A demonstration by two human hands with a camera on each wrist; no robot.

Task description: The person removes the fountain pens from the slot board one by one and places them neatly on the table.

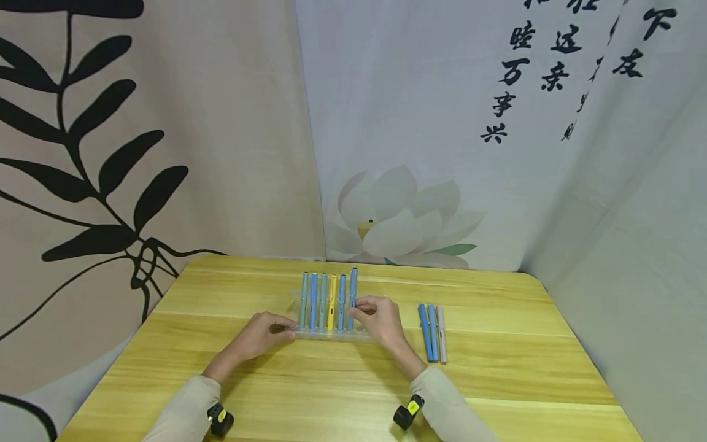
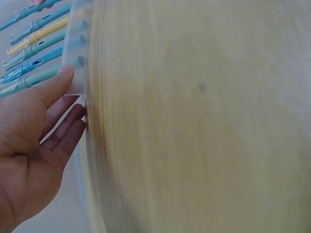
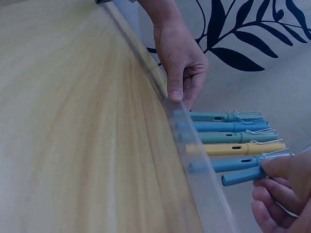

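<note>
A clear pen stand point(image 1: 364, 336) holds a row of upright capped pens: two teal, two blue and a yellow pen point(image 1: 332, 301). My left hand point(image 1: 262, 334) grips the stand's left end, with the thumb on its front face in the left wrist view. At the row's right end, my right hand point(image 1: 381, 319) pinches a blue pen point(image 3: 243, 175) between thumb and fingers. That pen stands a little higher than its neighbours in the head view. Its lower tip shows outside the stand in the right wrist view, beside the last blue pen point(image 3: 223, 165).
To the right of my right hand, two blue pens point(image 1: 428, 334) and a greyish pen point(image 1: 442, 337) lie side by side on the wooden table point(image 1: 508, 368). Printed curtains point(image 1: 243, 153) hang behind the table. A black wrist camera point(image 1: 221, 420) sits by each sleeve.
</note>
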